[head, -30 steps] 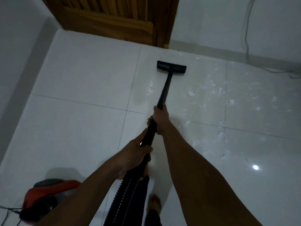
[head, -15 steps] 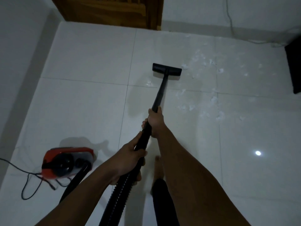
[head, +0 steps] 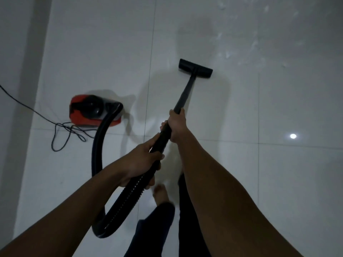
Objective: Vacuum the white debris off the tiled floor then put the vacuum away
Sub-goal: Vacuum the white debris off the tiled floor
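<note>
Both hands hold the black vacuum wand [head: 185, 91]. My right hand [head: 177, 125] grips it higher up the tube, and my left hand [head: 143, 162] grips it lower, where the ribbed hose [head: 128, 199] begins. The flat black floor nozzle [head: 195, 68] rests on the white tiled floor [head: 104, 49]. Blurred white debris [head: 228, 54] lies scattered beyond the nozzle, to its upper right. The red and black vacuum body [head: 92, 113] sits on the floor at the left, with the hose looping from it down to my hands.
A black power cord [head: 63, 130] trails in loose coils left of the vacuum body, toward the grey wall [head: 16, 71]. My bare foot [head: 161, 195] and dark trouser legs are below the hands. A ceiling light reflection [head: 293, 136] glints on the right tiles.
The view has tilted down and back: the door has left the frame, and the vacuum body shows fully at the left. The nozzle has been pulled back from the debris patch. Both grips are unchanged.
</note>
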Demonstrator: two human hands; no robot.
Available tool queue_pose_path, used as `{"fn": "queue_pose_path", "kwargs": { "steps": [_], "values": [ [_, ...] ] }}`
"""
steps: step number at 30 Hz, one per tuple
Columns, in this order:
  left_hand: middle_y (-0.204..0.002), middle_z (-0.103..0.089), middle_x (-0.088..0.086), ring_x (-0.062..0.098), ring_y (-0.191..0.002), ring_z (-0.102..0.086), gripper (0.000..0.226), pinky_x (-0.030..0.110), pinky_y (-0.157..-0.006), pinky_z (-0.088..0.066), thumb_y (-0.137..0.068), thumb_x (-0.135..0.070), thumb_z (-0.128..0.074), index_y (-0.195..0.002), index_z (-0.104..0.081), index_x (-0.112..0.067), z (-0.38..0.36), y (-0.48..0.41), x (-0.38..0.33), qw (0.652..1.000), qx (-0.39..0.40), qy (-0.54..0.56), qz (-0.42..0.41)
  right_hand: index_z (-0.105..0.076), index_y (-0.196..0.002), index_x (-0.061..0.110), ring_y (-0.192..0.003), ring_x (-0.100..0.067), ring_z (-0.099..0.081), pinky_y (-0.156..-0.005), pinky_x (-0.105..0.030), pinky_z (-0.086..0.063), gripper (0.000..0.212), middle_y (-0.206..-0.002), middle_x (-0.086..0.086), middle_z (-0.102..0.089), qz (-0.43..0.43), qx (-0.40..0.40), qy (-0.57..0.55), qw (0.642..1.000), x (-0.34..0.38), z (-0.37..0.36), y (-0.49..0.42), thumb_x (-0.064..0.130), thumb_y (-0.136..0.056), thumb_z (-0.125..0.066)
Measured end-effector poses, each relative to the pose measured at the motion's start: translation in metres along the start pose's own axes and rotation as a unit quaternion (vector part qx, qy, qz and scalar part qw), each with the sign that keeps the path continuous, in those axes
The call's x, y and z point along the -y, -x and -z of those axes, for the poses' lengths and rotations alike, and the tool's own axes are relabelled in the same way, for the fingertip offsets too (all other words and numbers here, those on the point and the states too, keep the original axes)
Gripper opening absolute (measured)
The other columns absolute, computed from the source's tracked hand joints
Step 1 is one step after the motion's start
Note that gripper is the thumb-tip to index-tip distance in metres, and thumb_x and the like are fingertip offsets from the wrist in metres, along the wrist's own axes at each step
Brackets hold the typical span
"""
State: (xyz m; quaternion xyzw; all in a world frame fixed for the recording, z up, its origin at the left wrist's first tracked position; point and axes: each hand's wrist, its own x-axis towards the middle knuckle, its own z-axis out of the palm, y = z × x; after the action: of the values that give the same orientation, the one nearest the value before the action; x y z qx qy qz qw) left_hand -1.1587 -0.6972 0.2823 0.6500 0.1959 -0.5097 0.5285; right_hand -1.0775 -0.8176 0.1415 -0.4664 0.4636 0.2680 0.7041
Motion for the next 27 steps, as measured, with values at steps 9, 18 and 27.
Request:
{"fn": "queue_pose_path", "kwargs": {
  "steps": [9,18,27],
  "values": [
    [-0.079,-0.062,0.009,0.012,-0.044,-0.057,0.072,0.027,-0.044,-0.047,-0.099,-0.007,-0.049,-0.133,-0.017,-0.063,-0.043,0.015,0.052,0.999,0.006,-0.025,-0.035,-0.028,-0.152,0.046,-0.044,-0.015,-0.047,-0.047,-0.026,-0.048,0.055,-0.066,-0.007,-0.045,-0.024,-0.005,-0.02,1.0,-0.061,0.045,0.012,0.023,-0.106,-0.047],
    [-0.086,-0.061,0.015,0.021,-0.063,-0.058,0.07,0.026,-0.05,-0.052,-0.099,-0.009,-0.049,-0.151,-0.021,-0.046,-0.068,-0.057,0.011,0.998,-0.003,-0.042,-0.041,-0.026,-0.154,0.046,-0.048,-0.017,-0.049,-0.044,-0.026,-0.047,0.055,-0.062,-0.007,-0.046,-0.013,-0.034,0.004,0.999,0.007,0.077,-0.029,0.028,-0.107,-0.048],
    [-0.082,-0.054,0.017,0.017,-0.049,-0.054,0.071,0.03,-0.045,-0.048,-0.1,-0.008,-0.046,-0.139,-0.022,-0.062,-0.089,-0.096,-0.066,0.998,0.003,0.033,-0.058,-0.024,-0.154,0.048,-0.048,-0.017,-0.046,-0.045,-0.026,-0.047,0.056,-0.061,-0.006,-0.043,-0.017,0.003,0.038,0.999,0.09,0.091,-0.076,0.027,-0.108,-0.046]
  ]
}}
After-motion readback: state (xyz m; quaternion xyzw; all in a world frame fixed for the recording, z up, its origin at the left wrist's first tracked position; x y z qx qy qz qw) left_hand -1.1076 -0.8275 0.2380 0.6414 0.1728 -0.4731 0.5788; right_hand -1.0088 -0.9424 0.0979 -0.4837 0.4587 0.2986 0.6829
